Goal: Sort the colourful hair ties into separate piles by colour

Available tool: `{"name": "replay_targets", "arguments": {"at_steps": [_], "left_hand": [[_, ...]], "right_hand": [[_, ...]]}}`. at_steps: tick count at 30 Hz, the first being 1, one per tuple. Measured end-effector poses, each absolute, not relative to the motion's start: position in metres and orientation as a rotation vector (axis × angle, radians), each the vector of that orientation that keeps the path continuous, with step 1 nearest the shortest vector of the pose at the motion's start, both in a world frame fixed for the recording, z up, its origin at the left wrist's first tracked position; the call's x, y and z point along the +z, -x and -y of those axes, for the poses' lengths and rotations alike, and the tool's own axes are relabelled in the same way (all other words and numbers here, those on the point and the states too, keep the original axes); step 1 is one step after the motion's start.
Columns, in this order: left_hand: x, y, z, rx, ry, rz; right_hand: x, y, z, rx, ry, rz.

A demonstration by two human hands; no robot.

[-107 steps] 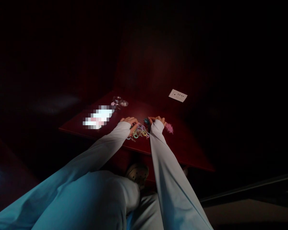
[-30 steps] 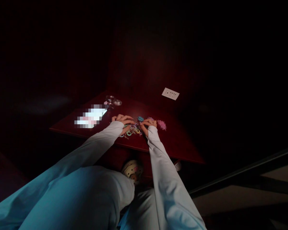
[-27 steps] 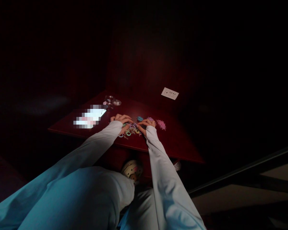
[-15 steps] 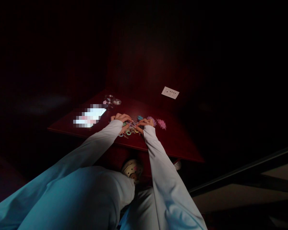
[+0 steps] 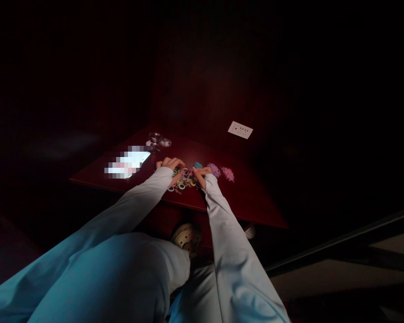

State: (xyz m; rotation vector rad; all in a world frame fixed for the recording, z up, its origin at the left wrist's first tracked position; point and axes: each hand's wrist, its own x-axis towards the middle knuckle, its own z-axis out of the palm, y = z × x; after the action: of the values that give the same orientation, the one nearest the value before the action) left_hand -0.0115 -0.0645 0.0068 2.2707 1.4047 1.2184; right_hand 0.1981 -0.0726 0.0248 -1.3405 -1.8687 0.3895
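Note:
A pile of small coloured rings and bits (image 5: 182,185) lies near the front edge of the dark red table (image 5: 252,202). My left hand (image 5: 171,167) curves over the pile's left side, its fingers bent. At the right side is my right hand (image 5: 201,174), thumb and fingers drawn together near the pile. Anything between either hand's fingertips is too small to make out. Behind and right of my right hand are a blue heap (image 5: 197,165), a purple heap (image 5: 214,169) and a pink heap (image 5: 228,174) of small pieces.
A lit, blurred-out phone (image 5: 129,164) lies on the table's left part. Clear round containers (image 5: 158,141) stand behind it. A white socket plate (image 5: 240,130) is on the wall. Below the table edge shows a beige clog (image 5: 187,237).
My right hand has turned and shifted slightly, showing more of the purple heap and the pile. My left hand stays nearly in place. The whole view has moved a little.

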Motion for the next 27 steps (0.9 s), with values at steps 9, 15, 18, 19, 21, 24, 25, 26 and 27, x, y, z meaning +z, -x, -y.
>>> {"name": "replay_targets", "arguments": {"at_steps": [9,15,18,19,21,24,25,26,27], "left_hand": [[0.008,0.004,0.076,1.162,-2.439,-1.244],[0.003,0.005,0.068,1.203,-2.374,-1.303],[0.002,0.006,0.068,1.220,-2.365,-1.288],[0.002,0.005,0.068,1.230,-2.358,-1.289],[0.002,0.005,0.069,1.245,-2.344,-1.294],[0.002,0.004,0.069,1.250,-2.332,-1.293],[0.002,0.004,0.068,1.251,-2.330,-1.293],[0.002,0.004,0.068,1.253,-2.328,-1.293],[0.002,0.004,0.068,1.252,-2.329,-1.291]], "right_hand": [[0.032,-0.201,0.074,0.340,1.390,1.839],[0.022,-0.217,0.072,0.205,1.545,1.619],[0.016,-0.225,0.073,0.191,1.574,1.667],[0.014,-0.227,0.074,0.195,1.571,1.714],[0.011,-0.229,0.075,0.194,1.554,1.812],[0.010,-0.229,0.076,0.168,1.559,1.878],[0.010,-0.229,0.076,0.162,1.571,1.881],[0.010,-0.229,0.075,0.162,1.584,1.887],[0.011,-0.228,0.075,0.167,1.597,1.893]]}}
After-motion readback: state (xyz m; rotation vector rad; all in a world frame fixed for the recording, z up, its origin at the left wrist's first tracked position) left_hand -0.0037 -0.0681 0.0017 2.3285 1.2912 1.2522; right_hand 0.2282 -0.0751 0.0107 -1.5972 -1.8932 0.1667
